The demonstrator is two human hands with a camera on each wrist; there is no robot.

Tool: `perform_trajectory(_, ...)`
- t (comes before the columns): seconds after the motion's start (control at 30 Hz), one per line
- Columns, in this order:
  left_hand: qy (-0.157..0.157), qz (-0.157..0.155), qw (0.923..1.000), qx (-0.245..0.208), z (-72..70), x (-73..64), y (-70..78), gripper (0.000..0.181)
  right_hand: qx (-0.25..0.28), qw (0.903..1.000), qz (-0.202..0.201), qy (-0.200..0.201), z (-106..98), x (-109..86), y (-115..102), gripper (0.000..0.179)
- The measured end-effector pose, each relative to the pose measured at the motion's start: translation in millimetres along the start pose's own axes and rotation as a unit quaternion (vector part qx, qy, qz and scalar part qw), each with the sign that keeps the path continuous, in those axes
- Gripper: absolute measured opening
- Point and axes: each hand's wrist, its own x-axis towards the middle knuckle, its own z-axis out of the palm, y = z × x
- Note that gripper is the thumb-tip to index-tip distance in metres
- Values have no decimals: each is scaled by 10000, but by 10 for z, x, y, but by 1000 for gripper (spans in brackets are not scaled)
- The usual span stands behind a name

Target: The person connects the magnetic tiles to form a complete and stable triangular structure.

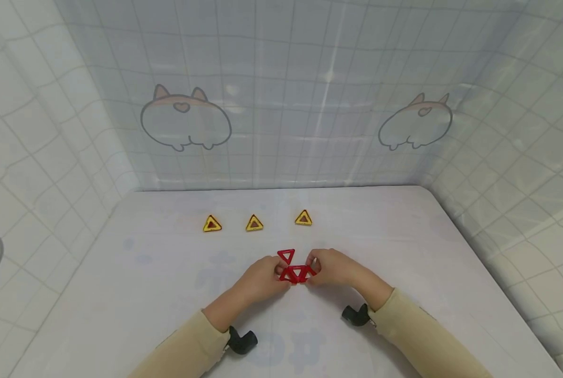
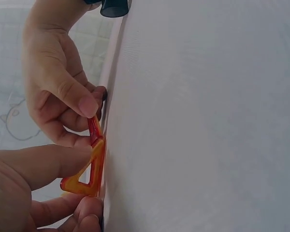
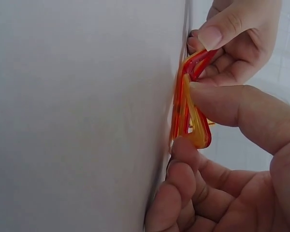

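Observation:
Red triangular tiles with open centres (image 1: 297,268) stand side by side in a short row, low over the table, in the head view. My left hand (image 1: 265,278) pinches the left end of the row between thumb and fingers. At the right end my right hand (image 1: 329,268) pinches another of these tiles; the right wrist view shows its thumb on a tilted triangle (image 3: 201,130). From the left wrist, an orange-lit triangle tile (image 2: 77,187) shows between the left thumb and fingers. A separate red triangle (image 1: 286,255) lies just beyond the left fingertips, point toward me.
Behind the hands, three yellow triangular tiles lie spaced along the table: one at left (image 1: 212,224), one in the middle (image 1: 254,223), one at right (image 1: 303,218). The white tabletop (image 1: 144,294) ends at a grid-patterned curtain (image 1: 281,105) on the back and sides.

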Motion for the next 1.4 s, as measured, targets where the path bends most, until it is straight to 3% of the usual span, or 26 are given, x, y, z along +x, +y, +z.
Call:
perform_trajectory(0.17, 7, -2, 10000, -28, -9, -11, 11, 43, -21, 10000, -42, 73, 7, -10, -15, 30)
perform_trajectory(0.43, 71, 321, 9995, 15, -19, -9, -6, 35, -45, 9998, -104, 174, 4, -46, -52, 28)
perform_trajectory(0.6, 135, 353, 9993, 21, -12, 10, -15, 34, -44, 9995, -194, 244, 10, -57, -35, 31)
perform_trajectory(0.87, 353, 338, 9985, -254, 6, 61, -41, 29, 196, 9965, -535, 616, 4, -52, 10, 22)
perform_trajectory(1.2, 348, 421, 9955, -772, -31, 86, -66, 20, 568, 9926, -865, 635, -9, -20, 46, 18)
perform_trajectory(1.4, 462, 629, 9940, -768, -22, 101, -78, 15, 606, 9915, -952, 653, -9, 1, 60, 19)
